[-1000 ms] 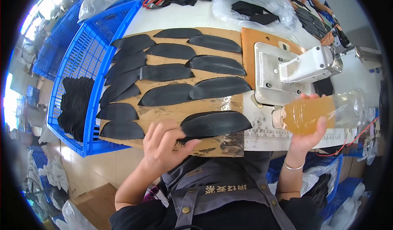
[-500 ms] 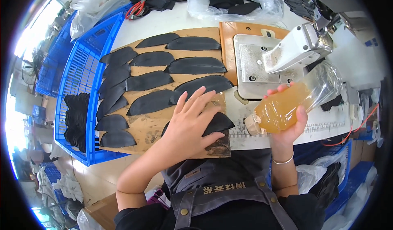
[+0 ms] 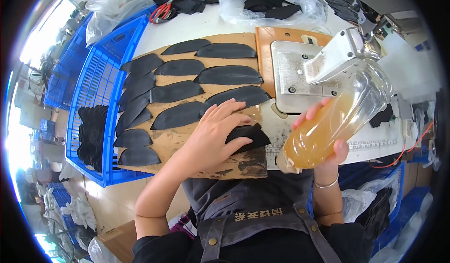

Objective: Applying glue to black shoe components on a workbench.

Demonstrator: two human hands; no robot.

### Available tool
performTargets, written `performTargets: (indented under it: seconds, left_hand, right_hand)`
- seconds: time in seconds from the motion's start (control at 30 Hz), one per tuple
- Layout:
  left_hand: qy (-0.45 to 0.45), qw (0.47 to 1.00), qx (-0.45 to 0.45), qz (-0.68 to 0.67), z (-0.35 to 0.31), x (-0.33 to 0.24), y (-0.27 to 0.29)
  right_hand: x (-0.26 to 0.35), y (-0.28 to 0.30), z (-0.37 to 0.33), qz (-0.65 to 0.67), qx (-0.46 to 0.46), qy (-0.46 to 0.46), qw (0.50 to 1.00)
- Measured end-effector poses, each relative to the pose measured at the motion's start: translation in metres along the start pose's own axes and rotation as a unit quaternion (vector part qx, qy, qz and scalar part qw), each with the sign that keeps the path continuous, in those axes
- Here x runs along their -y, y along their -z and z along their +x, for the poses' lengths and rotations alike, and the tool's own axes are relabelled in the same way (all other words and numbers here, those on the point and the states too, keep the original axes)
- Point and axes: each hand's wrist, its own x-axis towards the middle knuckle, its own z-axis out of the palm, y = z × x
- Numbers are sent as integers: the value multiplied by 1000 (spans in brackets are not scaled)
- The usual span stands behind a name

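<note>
My right hand (image 3: 328, 155) is wrapped round a clear plastic bottle (image 3: 316, 134) of amber liquid, tilted with its wrapped, pale neck down and toward the left. The neck is over the table's near edge, just right of the cardboard. My left hand (image 3: 213, 132) is over the near right part of the brown cardboard (image 3: 229, 167). Its thumb and forefinger close on a curved black piece (image 3: 251, 136), partly hidden under the hand. Several similar flat black pieces (image 3: 176, 93) lie in overlapping rows on the board, beyond and left of that hand.
A white machine arm (image 3: 337, 54) on a metal plate stands right of the board. Left is a blue crate (image 3: 112, 127) holding stacked black pieces. Red-handled scissors (image 3: 161, 12) and a clear bag (image 3: 229, 3) of black pieces lie at the back. A ruler strip (image 3: 375, 144) runs along the near edge.
The bottle has tipped steeper, its neck lower and nearer me. My left fingers have drawn together, and the black piece under them has shifted, its right end now bent up.
</note>
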Motion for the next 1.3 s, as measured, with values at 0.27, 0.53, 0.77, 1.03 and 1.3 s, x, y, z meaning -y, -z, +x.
performTargets:
  seconds: [0.27, 0.53, 0.77, 1.03, 1.3]
  left_hand:
    - [88, 979, -69, -171, -11, 8, 27]
    - [111, 841, -435, -303, -111, 41, 105]
    - [148, 805, -499, 284, -130, 79, 144]
    - [180, 880, -319, 303, -126, 118, 85]
    - [182, 902, -287, 265, -136, 108, 88]
  right_hand:
    - [-17, -37, -4, 6, 64, -197, 978]
    - [-30, -32, 1, 25, 48, -198, 979]
    - [-30, -29, -2, 27, 51, -187, 981]
    - [-30, -31, -2, 51, 40, -195, 979]
    - [-30, -32, 0, 46, 23, -201, 978]
